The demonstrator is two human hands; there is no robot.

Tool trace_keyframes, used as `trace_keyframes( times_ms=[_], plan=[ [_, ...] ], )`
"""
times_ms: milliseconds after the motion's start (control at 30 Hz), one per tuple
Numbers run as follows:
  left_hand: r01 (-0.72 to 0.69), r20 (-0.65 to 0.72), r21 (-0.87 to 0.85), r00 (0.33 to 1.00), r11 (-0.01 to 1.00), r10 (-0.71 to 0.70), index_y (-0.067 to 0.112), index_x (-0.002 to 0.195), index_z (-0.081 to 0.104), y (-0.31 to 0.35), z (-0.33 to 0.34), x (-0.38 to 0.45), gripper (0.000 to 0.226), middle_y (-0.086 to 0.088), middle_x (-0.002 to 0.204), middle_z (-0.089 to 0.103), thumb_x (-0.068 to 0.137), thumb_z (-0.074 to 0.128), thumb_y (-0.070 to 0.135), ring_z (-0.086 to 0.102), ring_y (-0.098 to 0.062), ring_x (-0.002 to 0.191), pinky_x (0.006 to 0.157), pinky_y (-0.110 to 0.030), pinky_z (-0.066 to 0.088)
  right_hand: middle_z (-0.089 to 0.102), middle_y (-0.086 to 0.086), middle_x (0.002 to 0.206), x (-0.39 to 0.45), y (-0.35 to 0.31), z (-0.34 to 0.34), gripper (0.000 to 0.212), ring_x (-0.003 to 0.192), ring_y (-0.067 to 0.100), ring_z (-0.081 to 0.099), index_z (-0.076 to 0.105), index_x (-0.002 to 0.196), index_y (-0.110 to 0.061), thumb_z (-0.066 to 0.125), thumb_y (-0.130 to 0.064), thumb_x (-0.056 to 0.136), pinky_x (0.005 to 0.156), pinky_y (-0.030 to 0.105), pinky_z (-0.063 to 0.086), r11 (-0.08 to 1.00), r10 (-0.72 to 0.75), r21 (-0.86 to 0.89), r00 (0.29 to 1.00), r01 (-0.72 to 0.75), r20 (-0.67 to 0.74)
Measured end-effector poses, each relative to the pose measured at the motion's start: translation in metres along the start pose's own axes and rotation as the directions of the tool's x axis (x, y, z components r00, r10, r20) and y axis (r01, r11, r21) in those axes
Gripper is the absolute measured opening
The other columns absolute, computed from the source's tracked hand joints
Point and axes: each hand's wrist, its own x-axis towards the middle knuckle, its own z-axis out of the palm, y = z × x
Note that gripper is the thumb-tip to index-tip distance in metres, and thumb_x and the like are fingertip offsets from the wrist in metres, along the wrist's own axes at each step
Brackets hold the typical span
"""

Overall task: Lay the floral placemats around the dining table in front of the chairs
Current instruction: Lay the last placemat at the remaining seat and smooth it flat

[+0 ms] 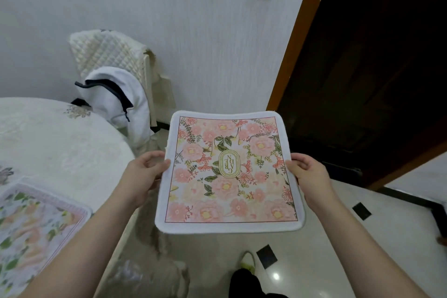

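Observation:
I hold a square floral placemat [229, 174] flat in the air over the floor, to the right of the dining table [60, 143]. It has pink flowers, a white border and a gold oval label in the middle. My left hand [142, 174] grips its left edge and my right hand [309, 176] grips its right edge. A second floral placemat [29, 230] lies on the table at the lower left, with a clear tray or cover around it. A chair [116, 60] with a quilted cream cover stands against the wall behind the table.
A white jacket [116, 99] with dark trim hangs over the chair. The round table has a white embroidered cloth. A dark doorway [375, 68] with a wooden frame is at right. Glossy floor tiles with black insets lie below; a shoe [248, 261] shows near the bottom.

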Motion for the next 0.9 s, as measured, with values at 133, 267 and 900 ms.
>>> trace_keyframes(
  times_ms=[133, 267, 900],
  plan=[
    [0.008, -0.047, 0.011, 0.999, 1.0, -0.008, 0.016, 0.096, 0.07, 0.016, 0.029, 0.034, 0.011, -0.004, 0.075, 0.075, 0.088, 0.07, 0.008, 0.069, -0.016, 0.055, 0.043, -0.022, 0.049, 0.077, -0.001, 0.093, 0.061, -0.01, -0.003, 0.015, 0.08, 0.016, 0.075, 0.068, 0.106, -0.021, 0.065, -0.015, 0.093, 0.065, 0.033, 0.059, 1.0, 0.009, -0.002, 0.999, -0.009, 0.041],
    [0.016, -0.118, 0.005, 0.993, 1.0, -0.015, 0.014, 0.097, 0.07, 0.035, 0.048, 0.063, 0.011, -0.002, 0.075, 0.076, 0.087, 0.071, 0.009, 0.071, -0.017, 0.058, 0.046, -0.024, 0.052, 0.077, -0.002, 0.092, 0.118, -0.026, 0.0, 0.015, 0.078, 0.015, 0.075, 0.067, 0.107, -0.021, 0.064, -0.016, 0.094, 0.058, 0.025, 0.058, 1.0, 0.017, -0.01, 0.992, -0.016, 0.125],
    [0.02, -0.424, -0.173, 0.901, 0.985, -0.093, 0.015, 0.097, 0.07, 0.052, -0.033, 0.189, 0.01, -0.012, 0.087, 0.076, 0.088, 0.07, 0.009, 0.071, -0.025, 0.067, 0.06, -0.037, 0.058, 0.077, -0.005, 0.09, 0.298, -0.079, 0.191, 0.014, 0.076, 0.019, 0.076, 0.066, 0.105, -0.023, 0.065, -0.016, 0.093, 0.058, 0.031, 0.059, 0.996, 0.043, -0.087, 0.9, -0.005, 0.434]
  ],
)
